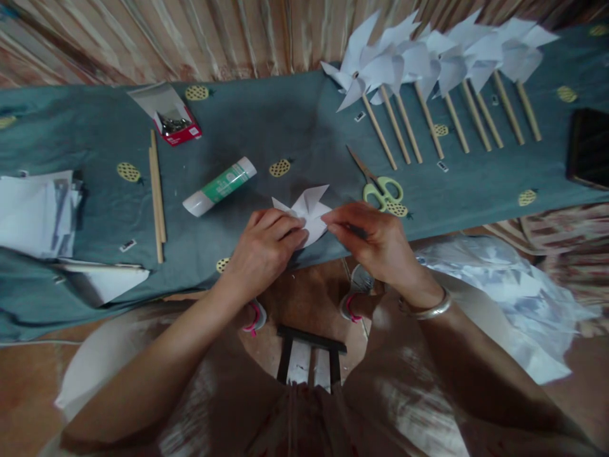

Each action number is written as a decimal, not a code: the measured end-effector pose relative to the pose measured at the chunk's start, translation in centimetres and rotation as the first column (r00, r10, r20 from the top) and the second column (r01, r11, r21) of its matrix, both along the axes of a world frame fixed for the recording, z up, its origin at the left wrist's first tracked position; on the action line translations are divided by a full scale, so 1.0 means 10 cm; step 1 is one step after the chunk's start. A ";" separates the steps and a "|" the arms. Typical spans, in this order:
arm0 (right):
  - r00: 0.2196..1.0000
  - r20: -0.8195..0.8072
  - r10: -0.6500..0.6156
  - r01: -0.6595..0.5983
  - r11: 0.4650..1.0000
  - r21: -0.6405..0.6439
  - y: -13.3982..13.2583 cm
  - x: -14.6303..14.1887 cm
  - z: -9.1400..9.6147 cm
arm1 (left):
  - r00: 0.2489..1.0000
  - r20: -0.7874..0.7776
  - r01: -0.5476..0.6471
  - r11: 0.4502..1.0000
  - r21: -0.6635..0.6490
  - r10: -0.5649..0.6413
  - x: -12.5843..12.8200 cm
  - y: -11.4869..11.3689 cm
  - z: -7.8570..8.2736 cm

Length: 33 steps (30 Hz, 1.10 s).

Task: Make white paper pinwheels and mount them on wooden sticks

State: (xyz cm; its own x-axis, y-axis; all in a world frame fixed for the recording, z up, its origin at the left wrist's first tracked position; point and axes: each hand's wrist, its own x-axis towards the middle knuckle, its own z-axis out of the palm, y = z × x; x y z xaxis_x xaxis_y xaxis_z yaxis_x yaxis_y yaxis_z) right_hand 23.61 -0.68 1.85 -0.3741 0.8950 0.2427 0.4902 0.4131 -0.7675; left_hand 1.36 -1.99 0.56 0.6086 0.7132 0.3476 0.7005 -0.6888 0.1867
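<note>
A white paper pinwheel (313, 223) without a stick lies at the near edge of the cloth-covered table, its folded blades pointing outward. My left hand (266, 246) is closed on its left side, fingertips pressing near the centre. On the right, my right hand (373, 238) pinches a blade tip between thumb and forefinger. Just beyond the right hand are scissors (380, 189) with pale green handles, blades pointing away to the left. A glue stick (221, 185) with a green label lies beyond the left hand.
Several finished pinwheels on sticks (380, 130) lie in a row at the back right. A red-and-white box of metal pins (178, 124), wooden sticks (156, 197) and a paper stack (35, 212) are leftward. A dark phone-like object (589, 147) lies far right; a plastic bag (514, 285) hangs below.
</note>
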 end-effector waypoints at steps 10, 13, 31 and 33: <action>0.996 0.073 -0.043 0.040 0.998 0.041 0.06 -0.14 -0.03 | 0.999 0.037 0.034 0.995 -0.089 -0.031 -0.01 -0.06 0.02; 0.993 0.115 -0.036 0.027 0.996 0.082 0.05 -0.17 -0.05 | 0.998 0.059 0.041 0.996 -0.083 -0.036 -0.01 -0.07 0.01; 0.966 0.255 -0.038 -0.029 0.967 0.253 0.05 -0.22 -0.11 | 0.996 0.079 0.040 0.988 -0.149 -0.029 -0.01 -0.06 0.01; 0.960 0.277 -0.043 -0.036 0.961 0.274 0.05 -0.23 -0.12 | 0.996 0.082 0.043 0.989 -0.145 -0.031 -0.01 -0.07 0.01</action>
